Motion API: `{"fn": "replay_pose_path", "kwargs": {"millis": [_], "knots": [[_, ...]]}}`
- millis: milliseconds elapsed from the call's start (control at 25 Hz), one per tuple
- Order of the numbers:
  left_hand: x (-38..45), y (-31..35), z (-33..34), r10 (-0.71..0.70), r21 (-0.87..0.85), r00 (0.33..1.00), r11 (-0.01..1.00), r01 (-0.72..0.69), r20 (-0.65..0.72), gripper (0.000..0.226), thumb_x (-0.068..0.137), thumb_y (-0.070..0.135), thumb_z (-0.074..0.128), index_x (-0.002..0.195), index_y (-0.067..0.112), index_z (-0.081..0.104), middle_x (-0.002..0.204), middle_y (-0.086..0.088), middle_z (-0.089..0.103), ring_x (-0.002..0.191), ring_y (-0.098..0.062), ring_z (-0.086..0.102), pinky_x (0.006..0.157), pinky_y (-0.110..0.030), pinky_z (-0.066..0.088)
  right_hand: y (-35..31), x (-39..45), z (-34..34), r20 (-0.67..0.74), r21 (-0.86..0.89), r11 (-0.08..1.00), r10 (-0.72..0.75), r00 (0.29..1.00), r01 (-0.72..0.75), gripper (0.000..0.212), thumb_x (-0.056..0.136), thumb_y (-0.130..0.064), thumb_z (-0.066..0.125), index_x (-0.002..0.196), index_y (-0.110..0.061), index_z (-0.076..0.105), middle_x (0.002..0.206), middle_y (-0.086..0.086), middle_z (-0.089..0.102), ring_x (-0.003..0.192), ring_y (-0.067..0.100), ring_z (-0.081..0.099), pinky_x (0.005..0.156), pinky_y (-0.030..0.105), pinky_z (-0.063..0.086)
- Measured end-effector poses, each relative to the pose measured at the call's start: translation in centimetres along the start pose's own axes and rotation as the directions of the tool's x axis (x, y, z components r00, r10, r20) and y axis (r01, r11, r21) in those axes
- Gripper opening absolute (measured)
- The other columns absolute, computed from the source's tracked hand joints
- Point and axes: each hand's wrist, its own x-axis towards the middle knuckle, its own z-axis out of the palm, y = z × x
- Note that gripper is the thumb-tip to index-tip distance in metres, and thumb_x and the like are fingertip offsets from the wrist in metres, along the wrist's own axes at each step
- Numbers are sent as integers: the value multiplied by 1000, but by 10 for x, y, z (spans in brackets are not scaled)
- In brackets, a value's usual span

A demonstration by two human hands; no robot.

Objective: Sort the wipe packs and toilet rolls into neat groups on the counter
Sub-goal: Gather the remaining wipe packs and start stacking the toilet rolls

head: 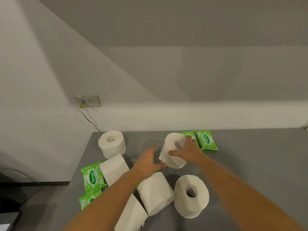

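My right hand [187,151] grips an upright white toilet roll [171,157] near the middle of the grey counter [250,172], thumb on its side and fingers over its top. My left hand [148,161] hovers open just left of that roll, its thumb near the base. Another upright roll [112,144] stands at the back left and one [191,195] at the front right. Three rolls lie on their sides: [114,169], [155,194], [131,215]. Green wipe packs lie at the left [92,176], [89,200] and at the back right [207,140], [190,135].
A wall socket [88,100] with a cable hanging from it sits on the white wall behind the counter's back left corner. The counter's left edge drops to a dark floor area [25,194]. Bare grey surface stretches to the right of the rolls.
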Motion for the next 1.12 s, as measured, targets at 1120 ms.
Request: {"fn": "replay_pose_path", "kwargs": {"millis": [1120], "knots": [[88,-68,-32,-334,-545,819,838,32,-466,105,48,33,101,136,25,43,133,4,60,126,-23,58,109,-47,49,-32,59,56,88,-183,977,-93,992,108,49,102,-47,39,91,-7,65,94,10,72,90,28,66,81,35,49]]}}
